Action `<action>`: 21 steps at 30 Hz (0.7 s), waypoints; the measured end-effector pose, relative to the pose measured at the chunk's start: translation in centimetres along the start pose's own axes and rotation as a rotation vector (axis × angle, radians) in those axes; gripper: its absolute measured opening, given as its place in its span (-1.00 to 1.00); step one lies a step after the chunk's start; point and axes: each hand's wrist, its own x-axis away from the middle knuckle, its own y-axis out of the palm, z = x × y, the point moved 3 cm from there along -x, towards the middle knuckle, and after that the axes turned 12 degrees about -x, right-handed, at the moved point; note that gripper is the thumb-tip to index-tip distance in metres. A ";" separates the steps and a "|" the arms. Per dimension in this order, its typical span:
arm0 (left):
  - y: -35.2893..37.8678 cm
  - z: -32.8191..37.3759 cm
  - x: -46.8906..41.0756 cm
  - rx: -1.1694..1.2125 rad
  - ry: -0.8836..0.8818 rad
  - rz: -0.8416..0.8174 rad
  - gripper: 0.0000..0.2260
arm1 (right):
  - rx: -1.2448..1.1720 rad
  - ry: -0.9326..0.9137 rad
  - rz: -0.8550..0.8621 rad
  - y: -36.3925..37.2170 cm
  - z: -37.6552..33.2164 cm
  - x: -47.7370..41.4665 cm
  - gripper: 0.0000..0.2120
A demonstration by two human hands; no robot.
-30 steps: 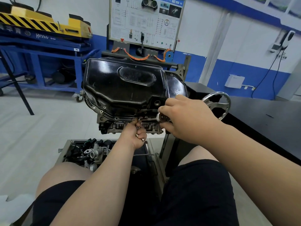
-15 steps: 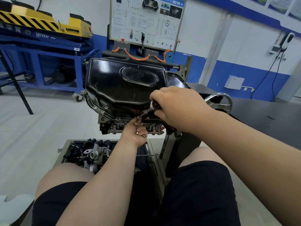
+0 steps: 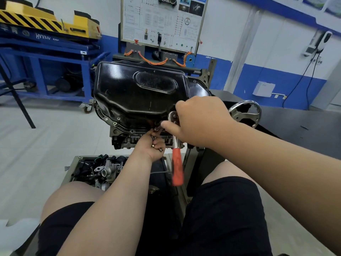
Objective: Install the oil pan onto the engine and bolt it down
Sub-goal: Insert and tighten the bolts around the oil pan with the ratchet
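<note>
A black oil pan (image 3: pixel 140 93) sits on top of the inverted engine (image 3: pixel 127 139) straight ahead of me. My right hand (image 3: pixel 201 122) grips the head of a ratchet wrench (image 3: pixel 176 150) at the pan's near flange; its orange handle hangs down, blurred. The socket end meets a bolt (image 3: pixel 156 128) on the flange edge. Just below, my left hand (image 3: pixel 152 146) holds several loose bolts in its curled fingers and touches the flange by that bolt.
A tray of engine parts (image 3: pixel 99 170) lies low on the stand between my knees. A chrome handwheel (image 3: pixel 245 113) sticks out to the right, beside a dark bench (image 3: pixel 302 126). A blue lift cart (image 3: pixel 49 58) stands at the back left, a wiring panel (image 3: pixel 162 23) behind the engine.
My right hand has swung the ratchet round on the flange bolt, so the orange handle now hangs down below the hand. My left hand stays at the flange.
</note>
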 end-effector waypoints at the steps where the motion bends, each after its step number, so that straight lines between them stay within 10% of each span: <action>1: 0.0 0.2 0.0 -0.008 0.001 -0.019 -0.45 | 0.005 0.024 0.012 0.1 0.0 0.2 -0.47; 9: 0.3 0.2 0.7 -0.010 -0.036 0.056 -0.59 | 0.112 -0.431 -0.050 -0.5 -0.7 -0.2 -0.76; 18: 0.6 -0.1 1.7 -0.109 0.029 -0.092 -0.46 | 0.019 0.059 -0.032 -0.1 -0.8 -0.5 -0.46; 21: 0.8 -0.4 2.8 -0.068 0.028 -0.232 -0.54 | 0.038 -0.066 0.027 0.0 -0.5 -0.4 -0.59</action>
